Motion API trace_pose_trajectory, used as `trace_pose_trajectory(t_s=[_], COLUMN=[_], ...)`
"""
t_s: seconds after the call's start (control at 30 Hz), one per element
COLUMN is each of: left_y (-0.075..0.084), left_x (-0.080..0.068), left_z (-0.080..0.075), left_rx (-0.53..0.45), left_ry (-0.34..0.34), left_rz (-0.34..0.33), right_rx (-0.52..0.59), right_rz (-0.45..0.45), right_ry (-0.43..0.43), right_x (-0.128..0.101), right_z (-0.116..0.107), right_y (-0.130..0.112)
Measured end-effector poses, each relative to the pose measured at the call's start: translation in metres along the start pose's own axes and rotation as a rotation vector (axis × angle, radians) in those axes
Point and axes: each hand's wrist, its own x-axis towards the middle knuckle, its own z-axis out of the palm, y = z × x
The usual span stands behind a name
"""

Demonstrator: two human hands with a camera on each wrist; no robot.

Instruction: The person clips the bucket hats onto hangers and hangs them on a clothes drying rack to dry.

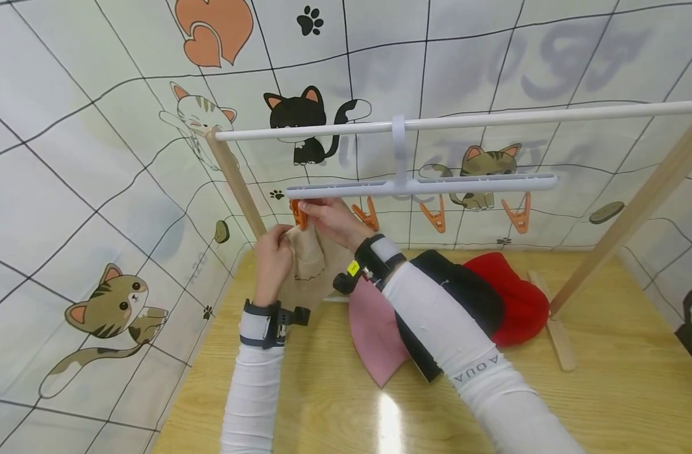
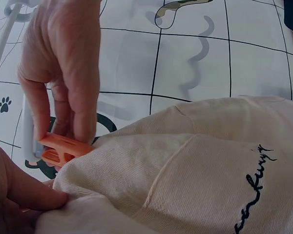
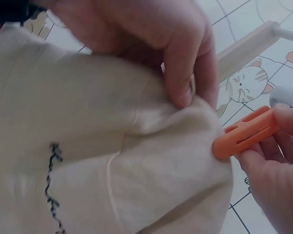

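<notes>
My left hand (image 1: 272, 260) pinches the edge of a beige cloth hat (image 1: 311, 255), which hangs below the left end of a white hanger (image 1: 476, 184). Dark stitched lettering (image 2: 254, 190) runs across the hat's cloth. Between thumb and fingers, my right hand (image 1: 339, 222) grips an orange clip (image 1: 299, 215) at that end of the hanger. The clip's tip (image 3: 222, 147) sits on the hat's edge in the right wrist view. Beside the cloth, the left thumb (image 2: 36, 187) shows close below the clip in the left wrist view.
The hanger hooks over a white rail (image 1: 521, 117) between wooden posts (image 1: 629, 214). Several other orange clips, such as one clip (image 1: 434, 215), dangle from it. Pink (image 1: 374, 328), black (image 1: 465, 290) and red (image 1: 513, 299) hats lie on the wooden table (image 1: 334, 403), partly behind the right forearm.
</notes>
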Motion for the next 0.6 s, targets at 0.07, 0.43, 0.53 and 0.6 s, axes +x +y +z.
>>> trace_pose_trajectory(t_s=[0.07,0.43,0.53,0.6], left_y=[0.0005,-0.0008,-0.0044,-0.008], left_x=[0.0,0.0013,0.0014,0.0013], left_z=[-0.0026,-0.0069,-0.0065,-0.0059], left_rx=[-0.01,-0.005,-0.011,-0.017], left_ry=[0.007,0.034,0.031,0.031], left_rz=[-0.002,-0.003,-0.009,-0.021], right_rx=[-0.002,-0.097,-0.199,-0.273], right_rz=[-0.004,-0.067,-0.097,-0.087], right_ry=[0.001,-0.035,0.002,0.037], right_x=[0.0012,-0.0009,-0.0031,-0.0059], right_z=[0.0005,0.0008,-0.0001,-0.0015], right_y=[0.0016,0.0069,0.009,0.0103])
